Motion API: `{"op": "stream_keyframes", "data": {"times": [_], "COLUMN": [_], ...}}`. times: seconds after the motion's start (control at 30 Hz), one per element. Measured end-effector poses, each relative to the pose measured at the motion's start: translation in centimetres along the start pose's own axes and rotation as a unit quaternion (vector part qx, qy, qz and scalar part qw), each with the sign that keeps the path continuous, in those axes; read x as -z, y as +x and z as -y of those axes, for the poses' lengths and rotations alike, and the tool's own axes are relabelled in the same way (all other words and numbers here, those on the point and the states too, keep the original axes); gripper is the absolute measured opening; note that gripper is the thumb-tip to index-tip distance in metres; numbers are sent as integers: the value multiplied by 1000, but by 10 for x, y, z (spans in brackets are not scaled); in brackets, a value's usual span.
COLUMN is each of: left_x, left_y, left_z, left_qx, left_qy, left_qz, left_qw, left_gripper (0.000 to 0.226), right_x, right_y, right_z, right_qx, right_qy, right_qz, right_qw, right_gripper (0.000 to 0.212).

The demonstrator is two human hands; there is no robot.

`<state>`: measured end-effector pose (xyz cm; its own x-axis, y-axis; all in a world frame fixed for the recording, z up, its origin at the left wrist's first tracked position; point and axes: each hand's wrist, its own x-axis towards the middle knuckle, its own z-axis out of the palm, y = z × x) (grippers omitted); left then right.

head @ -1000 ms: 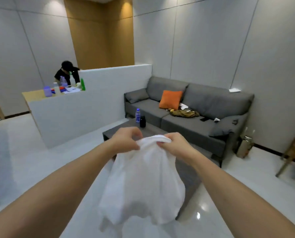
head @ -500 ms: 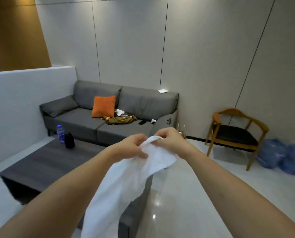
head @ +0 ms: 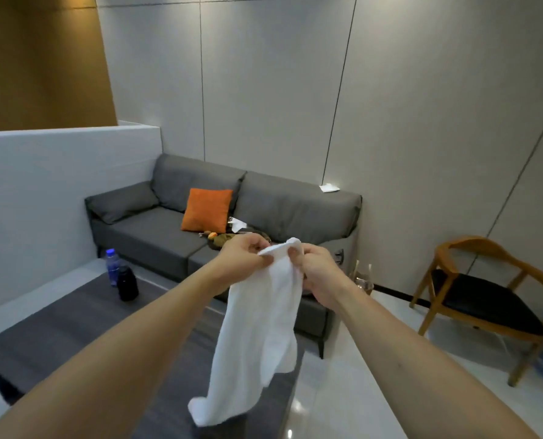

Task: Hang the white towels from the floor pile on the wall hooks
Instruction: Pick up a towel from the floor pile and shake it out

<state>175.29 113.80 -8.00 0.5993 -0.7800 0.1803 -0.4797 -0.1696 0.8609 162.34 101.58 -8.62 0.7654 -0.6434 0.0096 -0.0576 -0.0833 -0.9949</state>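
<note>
A white towel (head: 260, 331) hangs in front of me, held up at chest height by its top edge. My left hand (head: 243, 256) pinches the upper edge on the left. My right hand (head: 319, 274) grips the same edge just to the right, the two hands close together. The cloth trails down and to the left, its lower end over the dark coffee table. No wall hooks and no floor pile are in view.
A grey sofa (head: 156, 236) with an orange cushion (head: 207, 210) stands against the panelled wall ahead. A dark coffee table (head: 58, 337) carries a water bottle (head: 112, 267) and a black flask (head: 127, 284). A wooden chair (head: 482, 299) stands at the right, a white partition (head: 42, 198) at the left.
My view has swung right, away from the counter and the person there, then settled on the sofa. Both hands keep the towel's top edge and the cloth has swung leftward.
</note>
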Motion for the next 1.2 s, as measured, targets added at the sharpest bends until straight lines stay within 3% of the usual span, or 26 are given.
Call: {"op": "stream_keyframes", "data": {"times": [0.07, 0.17, 0.3, 0.43, 0.6, 0.7, 0.8, 0.9, 1.0, 1.07, 1.13, 1.2], "left_x": [12, 33, 67, 104, 137, 155, 184, 226, 273, 306, 338, 375], "left_y": [13, 29, 56, 69, 51, 36, 27, 12, -5, -13, -16, -15], "left_z": [11, 24, 47, 66, 68, 72, 92, 121, 157, 183, 206, 226], "left_qx": [11, 37, 70, 130, 191, 208, 240, 269, 302, 331, 359, 378], "left_qy": [-11, -33, 17, 23, 27, 18, 57, 70, 92, 141, 175, 198], "left_qz": [1, -72, -223, -326, -358, -356, -425, -491, -527, -524, -505, -492], "left_qw": [1000, 996, 972, 936, 914, 911, 871, 826, 789, 772, 765, 759], "left_gripper": [24, 53, 21, 18, 18, 31, 20, 18, 21, 18, 14, 14], "right_x": [-21, -47, -64, -93, -146, -179, -213, -251, -302, -346, -391, -431], "right_y": [33, 80, 139, 188, 246, 270, 286, 304, 323, 335, 350, 365], "right_z": [1, 0, -9, -13, -16, -19, -21, -12, -5, -3, 2, 12], "right_qx": [27, 44, 4, 15, 151, 177, 181, 128, 148, 208, 250, 268], "right_qy": [-32, -36, -24, -191, -368, -281, -190, -192, -319, -421, -466, -486], "right_qz": [33, 112, 284, 410, 339, 329, 390, 496, 546, 491, 412, 344], "right_qw": [999, 992, 958, 892, 853, 884, 883, 837, 761, 734, 742, 757], "right_gripper": [23, 30, 50, 36, 20, 27, 38, 47, 40, 36, 37, 25]}}
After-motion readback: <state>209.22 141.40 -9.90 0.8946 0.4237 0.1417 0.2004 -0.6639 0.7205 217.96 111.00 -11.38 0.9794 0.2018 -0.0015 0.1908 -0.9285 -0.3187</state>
